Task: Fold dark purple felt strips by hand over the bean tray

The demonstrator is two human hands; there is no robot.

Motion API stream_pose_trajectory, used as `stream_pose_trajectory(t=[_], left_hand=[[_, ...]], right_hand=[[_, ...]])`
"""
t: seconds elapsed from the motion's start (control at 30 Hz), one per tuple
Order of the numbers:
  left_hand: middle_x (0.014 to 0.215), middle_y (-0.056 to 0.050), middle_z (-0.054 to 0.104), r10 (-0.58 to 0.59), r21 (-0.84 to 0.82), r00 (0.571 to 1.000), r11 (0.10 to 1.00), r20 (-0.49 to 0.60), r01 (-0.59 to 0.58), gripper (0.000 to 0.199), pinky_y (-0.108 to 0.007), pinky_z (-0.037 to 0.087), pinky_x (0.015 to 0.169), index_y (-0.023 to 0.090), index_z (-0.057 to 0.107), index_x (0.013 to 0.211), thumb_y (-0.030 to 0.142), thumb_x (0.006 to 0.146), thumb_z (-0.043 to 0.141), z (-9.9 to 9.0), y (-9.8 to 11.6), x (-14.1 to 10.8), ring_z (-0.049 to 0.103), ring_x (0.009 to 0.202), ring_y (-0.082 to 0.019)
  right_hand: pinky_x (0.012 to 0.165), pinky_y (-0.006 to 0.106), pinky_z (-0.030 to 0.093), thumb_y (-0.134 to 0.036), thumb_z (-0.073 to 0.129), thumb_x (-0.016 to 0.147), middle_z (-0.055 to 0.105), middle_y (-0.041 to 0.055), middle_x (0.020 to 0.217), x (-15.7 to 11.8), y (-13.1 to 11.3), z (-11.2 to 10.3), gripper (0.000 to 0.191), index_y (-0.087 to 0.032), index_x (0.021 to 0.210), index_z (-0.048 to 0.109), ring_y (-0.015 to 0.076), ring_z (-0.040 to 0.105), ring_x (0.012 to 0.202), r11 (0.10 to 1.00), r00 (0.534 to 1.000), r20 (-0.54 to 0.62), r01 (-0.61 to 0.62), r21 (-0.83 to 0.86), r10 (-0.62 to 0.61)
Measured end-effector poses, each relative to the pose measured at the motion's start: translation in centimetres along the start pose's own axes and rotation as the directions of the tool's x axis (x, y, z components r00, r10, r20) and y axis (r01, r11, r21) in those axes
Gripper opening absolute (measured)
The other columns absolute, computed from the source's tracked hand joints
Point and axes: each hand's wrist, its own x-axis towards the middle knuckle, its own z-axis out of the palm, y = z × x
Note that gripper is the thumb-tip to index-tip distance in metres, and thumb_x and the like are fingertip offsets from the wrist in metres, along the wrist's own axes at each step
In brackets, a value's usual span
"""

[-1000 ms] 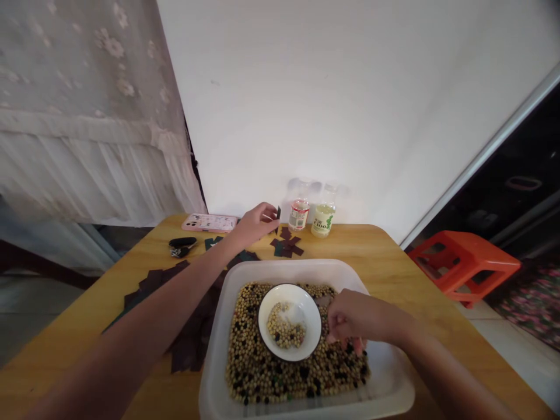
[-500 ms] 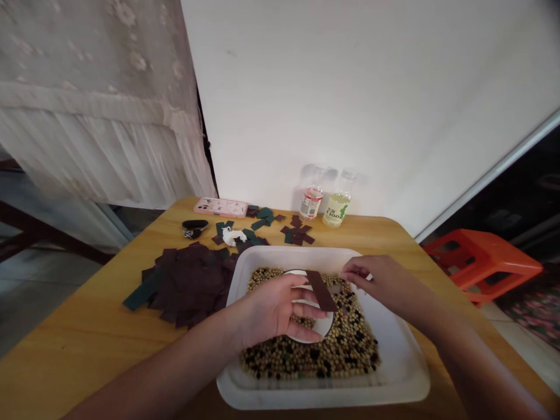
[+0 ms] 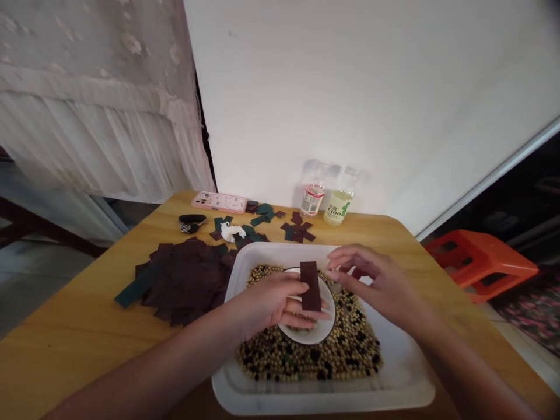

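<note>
Between the thumb and fingers of my left hand (image 3: pixel 277 300) is a dark brown rectangular piece (image 3: pixel 310 283), held nearly upright above a white bowl with a dark rim (image 3: pixel 321 331). Just to the right, my right hand (image 3: pixel 376 280) hovers with curved fingers and the thumb apart, close to the piece but not touching it. The bowl rests on tan and black beads (image 3: pixel 350 356) spread across a white tray (image 3: pixel 324 402). My left fingers hide part of the bowl and its contents.
Left of the tray is a heap of dark brown pieces (image 3: pixel 188 280). Behind lie smaller brown and green scraps (image 3: pixel 298 227), a crumpled white bit (image 3: pixel 231 232), keys (image 3: pixel 191 223) and a pink phone (image 3: pixel 219 202). Two bottles (image 3: pixel 339 201) stand by the wall; an orange stool (image 3: pixel 485 262) is right.
The brown piece has turned from slanted to nearly upright and shifted slightly left. My right hand has moved left towards it, its fingers spreading from a closer pinch.
</note>
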Motion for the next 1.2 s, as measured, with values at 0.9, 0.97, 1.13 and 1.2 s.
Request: stream_pose_trajectory(t=[0.9, 0.97, 1.13, 1.2], left_hand=[[0.067, -0.008, 0.068, 0.023, 0.04, 0.999, 0.999, 0.047, -0.025, 0.012, -0.023, 0.048, 0.06, 0.013, 0.057, 0.079, 0.018, 0.073, 0.048, 0.8, 0.5, -0.2, 0.066, 0.062, -0.015], [0.067, -0.007, 0.068, 0.023, 0.038, 0.998, 0.999, 0.055, -0.025, 0.011, -0.024, 0.048, 0.06, 0.014, 0.056, 0.079, 0.018, 0.073, 0.048, 0.7, 0.4, -0.2, 0.066, 0.062, -0.015], [0.069, -0.008, 0.069, 0.047, 0.027, 0.997, 0.998, 0.065, -0.048, 0.015, -0.025, 0.048, 0.06, 0.013, 0.058, 0.082, 0.021, 0.071, 0.051, 0.5, 0.3, 0.0, 0.066, 0.062, -0.016], [0.07, -0.009, 0.069, 0.057, 0.021, 0.997, 0.998, 0.053, -0.058, 0.018, -0.025, 0.048, 0.061, 0.012, 0.058, 0.085, 0.023, 0.071, 0.052, 0.5, 0.3, 0.0, 0.066, 0.062, -0.016]], right_hand=[[0.054, 0.023, 0.046, -0.03, 0.063, 0.073, 0.064, 0.0009, 0.079, -0.2, 0.3, 1.8, 0.012, -0.02, 0.079, 0.058, 0.0114, 0.058, 0.065, 0.952, 0.983, 0.153, -0.143, 0.272, 0.104], [0.055, 0.024, 0.047, -0.029, 0.064, 0.072, 0.064, 0.0007, 0.079, -0.1, 0.3, 1.9, 0.014, -0.02, 0.079, 0.057, 0.0118, 0.059, 0.066, 0.945, 0.986, 0.13, -0.142, 0.295, 0.108], [0.055, 0.023, 0.047, -0.028, 0.066, 0.07, 0.065, 0.0011, 0.075, -0.2, 0.6, 2.0, 0.015, -0.02, 0.078, 0.056, 0.0136, 0.062, 0.069, 0.953, 0.993, 0.073, -0.11, 0.282, 0.093], [0.055, 0.023, 0.047, -0.029, 0.065, 0.071, 0.066, 0.0016, 0.075, -0.3, 0.8, 2.0, 0.015, -0.02, 0.079, 0.057, 0.014, 0.063, 0.07, 0.962, 0.995, 0.046, -0.096, 0.257, 0.087]])
